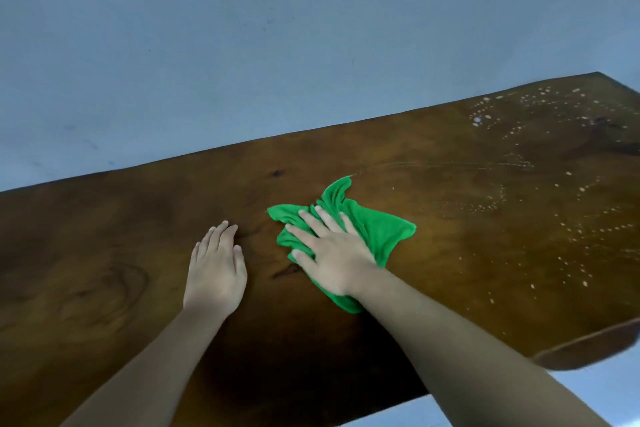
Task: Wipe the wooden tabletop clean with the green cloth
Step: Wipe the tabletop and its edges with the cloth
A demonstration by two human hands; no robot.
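A dark brown wooden tabletop (450, 166) fills the lower part of the head view. A crumpled green cloth (375, 222) lies near its middle. My right hand (329, 253) presses flat on the cloth with fingers spread, covering its lower left part. My left hand (216, 267) rests flat on the bare wood just left of the cloth, fingers together, holding nothing. White droplets and foam specks (519, 121) are scattered over the right end of the tabletop, with a faint curved smear between them and the cloth.
A plain blue-grey wall (277, 45) stands behind the table's far edge. The table's right end (588, 354) is rounded, with blue-grey floor below it. Knots and grain marks (104, 291) show on the left part of the wood.
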